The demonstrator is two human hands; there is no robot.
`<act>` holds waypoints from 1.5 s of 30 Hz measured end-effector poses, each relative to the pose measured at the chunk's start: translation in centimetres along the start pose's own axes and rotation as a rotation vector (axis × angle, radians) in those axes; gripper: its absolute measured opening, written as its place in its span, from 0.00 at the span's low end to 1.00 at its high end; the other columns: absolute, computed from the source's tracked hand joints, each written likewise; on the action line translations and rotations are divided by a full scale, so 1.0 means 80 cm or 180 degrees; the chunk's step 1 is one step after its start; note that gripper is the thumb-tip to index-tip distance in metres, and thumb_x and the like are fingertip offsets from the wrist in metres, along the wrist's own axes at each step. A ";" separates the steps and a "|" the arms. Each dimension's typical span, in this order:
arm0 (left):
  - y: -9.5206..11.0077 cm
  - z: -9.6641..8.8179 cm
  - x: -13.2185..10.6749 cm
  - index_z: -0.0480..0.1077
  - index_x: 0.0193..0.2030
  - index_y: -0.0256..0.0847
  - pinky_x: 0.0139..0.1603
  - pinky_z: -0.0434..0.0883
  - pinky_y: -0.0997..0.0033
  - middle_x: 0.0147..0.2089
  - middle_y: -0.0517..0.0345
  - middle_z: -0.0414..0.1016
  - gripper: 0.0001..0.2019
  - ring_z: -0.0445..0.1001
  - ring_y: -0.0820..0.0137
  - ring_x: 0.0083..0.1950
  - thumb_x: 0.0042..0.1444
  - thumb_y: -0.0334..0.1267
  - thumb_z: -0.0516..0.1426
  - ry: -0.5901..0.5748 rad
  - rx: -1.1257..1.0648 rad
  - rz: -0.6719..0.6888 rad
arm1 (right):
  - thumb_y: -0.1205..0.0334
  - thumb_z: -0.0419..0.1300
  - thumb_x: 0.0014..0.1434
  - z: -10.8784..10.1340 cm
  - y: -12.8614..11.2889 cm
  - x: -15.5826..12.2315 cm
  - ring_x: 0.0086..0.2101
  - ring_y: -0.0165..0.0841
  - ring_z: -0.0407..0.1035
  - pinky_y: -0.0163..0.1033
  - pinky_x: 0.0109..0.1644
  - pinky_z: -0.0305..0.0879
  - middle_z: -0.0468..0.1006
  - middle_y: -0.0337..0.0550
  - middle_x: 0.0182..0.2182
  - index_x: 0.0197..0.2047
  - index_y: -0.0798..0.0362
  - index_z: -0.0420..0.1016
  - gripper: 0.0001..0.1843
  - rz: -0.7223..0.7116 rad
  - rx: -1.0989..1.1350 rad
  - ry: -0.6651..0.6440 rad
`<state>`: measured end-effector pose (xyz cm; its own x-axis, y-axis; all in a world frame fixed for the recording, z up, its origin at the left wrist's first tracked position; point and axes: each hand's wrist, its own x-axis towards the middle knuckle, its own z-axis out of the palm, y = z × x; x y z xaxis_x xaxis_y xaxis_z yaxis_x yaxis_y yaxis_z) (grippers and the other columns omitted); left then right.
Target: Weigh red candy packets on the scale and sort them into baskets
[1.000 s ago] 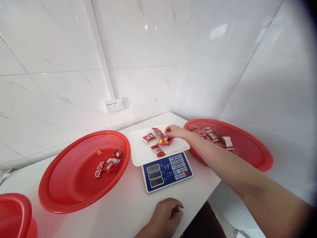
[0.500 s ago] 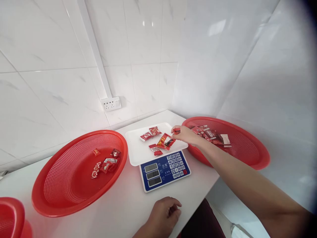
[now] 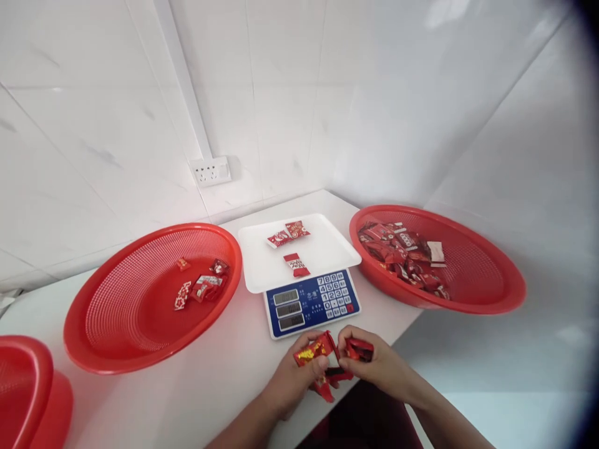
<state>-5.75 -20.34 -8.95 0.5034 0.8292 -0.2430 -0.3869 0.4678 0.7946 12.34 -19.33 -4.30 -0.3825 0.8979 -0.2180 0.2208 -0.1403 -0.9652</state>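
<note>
Both my hands meet at the table's near edge, just in front of the blue scale (image 3: 312,303). My left hand (image 3: 294,379) is closed on a red and gold snack packet (image 3: 314,352). My right hand (image 3: 374,363) pinches a small red packet (image 3: 359,349) beside it. On the scale's white tray (image 3: 322,254) lie three red packets (image 3: 296,264). The red basket on the right (image 3: 472,293) holds a heap of red packets (image 3: 402,254). The red basket on the left (image 3: 126,324) holds several packets (image 3: 201,287).
Another red basket (image 3: 28,393) shows at the bottom left corner. A white wall socket (image 3: 210,171) sits on the tiled wall behind the table, under a white cable duct. The white table (image 3: 224,386) ends close to my body.
My right hand left the scale tray and came back to the table's near edge with packets. My left hand rose from the table and took hold of the red and gold packet.
</note>
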 end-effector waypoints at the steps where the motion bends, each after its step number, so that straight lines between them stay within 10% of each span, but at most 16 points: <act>1: 0.002 0.001 -0.001 0.63 0.50 0.40 0.30 0.72 0.67 0.39 0.53 0.72 0.26 0.75 0.66 0.32 0.45 0.45 0.64 0.0061 0.0010 -0.0103 | 0.53 0.61 0.50 0.000 0.009 -0.003 0.24 0.27 0.59 0.34 0.30 0.58 0.64 0.33 0.23 0.29 0.51 0.62 0.13 0.0050 -0.0008 0.0103; 20: 0.015 -0.001 -0.002 0.68 0.46 0.38 0.34 0.72 0.64 0.38 0.53 0.72 0.21 0.73 0.65 0.37 0.45 0.43 0.64 -0.0107 -0.0168 -0.0390 | 0.49 0.62 0.48 -0.003 0.023 -0.010 0.28 0.29 0.62 0.34 0.33 0.58 0.67 0.34 0.26 0.32 0.51 0.64 0.17 0.0283 0.0146 0.0118; 24: 0.016 -0.005 -0.004 0.69 0.48 0.37 0.39 0.70 0.63 0.43 0.49 0.73 0.24 0.72 0.62 0.42 0.51 0.53 0.57 -0.0421 -0.0366 -0.0453 | 0.53 0.63 0.48 -0.003 0.018 -0.014 0.28 0.28 0.61 0.34 0.33 0.58 0.66 0.33 0.26 0.32 0.51 0.65 0.14 0.0243 0.0124 0.0141; 34: 0.015 -0.014 -0.014 0.65 0.51 0.36 0.50 0.62 0.63 0.46 0.51 0.71 0.29 0.71 0.64 0.47 0.41 0.40 0.66 -0.1888 -0.0174 -0.1041 | 0.62 0.61 0.48 -0.003 -0.010 -0.048 0.27 0.28 0.61 0.32 0.31 0.57 0.67 0.34 0.25 0.30 0.52 0.66 0.07 0.0324 -0.0257 -0.0377; 45: 0.010 -0.007 -0.002 0.68 0.47 0.34 0.40 0.69 0.68 0.36 0.48 0.76 0.20 0.75 0.66 0.37 0.49 0.40 0.62 -0.0691 -0.0207 -0.0356 | 0.49 0.55 0.57 0.001 0.007 -0.016 0.34 0.31 0.67 0.40 0.42 0.62 0.73 0.38 0.33 0.49 0.48 0.58 0.20 0.0069 0.0330 0.0267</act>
<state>-6.60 -19.92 -8.60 0.6974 0.6892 -0.1966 -0.3649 0.5775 0.7303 12.88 -20.59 -4.58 -0.3015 0.9253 -0.2302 0.1325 -0.1985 -0.9711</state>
